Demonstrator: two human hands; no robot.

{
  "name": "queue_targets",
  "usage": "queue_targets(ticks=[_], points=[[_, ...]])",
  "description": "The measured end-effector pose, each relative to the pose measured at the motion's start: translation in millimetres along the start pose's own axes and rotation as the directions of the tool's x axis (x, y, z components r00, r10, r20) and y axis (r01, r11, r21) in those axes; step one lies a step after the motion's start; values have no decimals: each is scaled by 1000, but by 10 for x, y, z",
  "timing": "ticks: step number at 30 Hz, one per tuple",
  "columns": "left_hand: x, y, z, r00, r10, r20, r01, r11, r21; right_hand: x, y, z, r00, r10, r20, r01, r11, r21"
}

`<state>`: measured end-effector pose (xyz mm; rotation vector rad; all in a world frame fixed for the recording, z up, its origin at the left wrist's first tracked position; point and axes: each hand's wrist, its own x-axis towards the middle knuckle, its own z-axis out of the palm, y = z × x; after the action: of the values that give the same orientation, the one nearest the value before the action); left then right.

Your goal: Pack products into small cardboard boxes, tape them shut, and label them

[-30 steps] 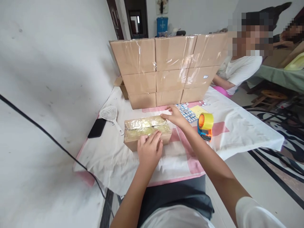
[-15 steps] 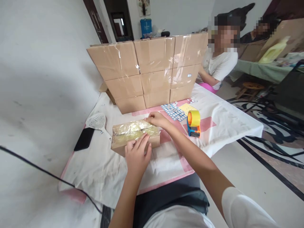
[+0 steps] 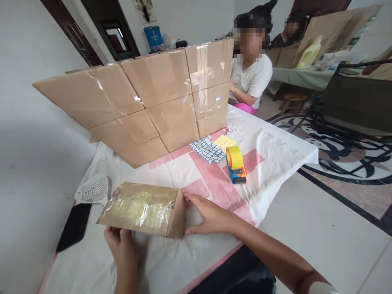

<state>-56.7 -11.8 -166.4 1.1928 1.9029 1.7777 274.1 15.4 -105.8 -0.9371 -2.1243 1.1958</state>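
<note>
A small cardboard box (image 3: 141, 208) lies before me, its upper face covered by shiny, wrinkled clear tape. My left hand (image 3: 121, 245) is at its near left edge, fingers curled against the box and partly hidden beneath it. At the right end, my right hand (image 3: 208, 214) has its fingertips against the cardboard, with thumb and fingers spread apart. A yellow tape roll (image 3: 234, 158) sits in a blue and orange dispenser (image 3: 237, 175), beyond my right hand and apart from it.
Stacked taped cartons (image 3: 171, 114) form a wall across the table's far side. Left of the box lie a white perforated skimmer (image 3: 93, 190) and a black flat object (image 3: 73, 226). Another person (image 3: 252, 75) sits behind the table's far right corner.
My view has swung right and closer. Both hands have left the taped top for the box's near left edge and right end. The box is turned, its right end now showing.
</note>
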Motion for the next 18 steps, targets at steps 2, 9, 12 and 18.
queue_targets(ticks=[2,9,12,18], points=[[-53,73,123,999,-39,-2,39,999,-10,45,-103,-228,999,-39,-2,39,999,-29],[-241,320,585,998,-60,-15,59,998,-29,466,276,-2001,829,-64,-556,-120,950,-289],[-233,370,627,999,-35,26,35,999,-10,787,975,-2906,735,-42,-677,-363,819,-445],[-204,431,645,998,17,54,-18,999,31,1047,2058,-3605,824,54,-564,-394,770,-501]])
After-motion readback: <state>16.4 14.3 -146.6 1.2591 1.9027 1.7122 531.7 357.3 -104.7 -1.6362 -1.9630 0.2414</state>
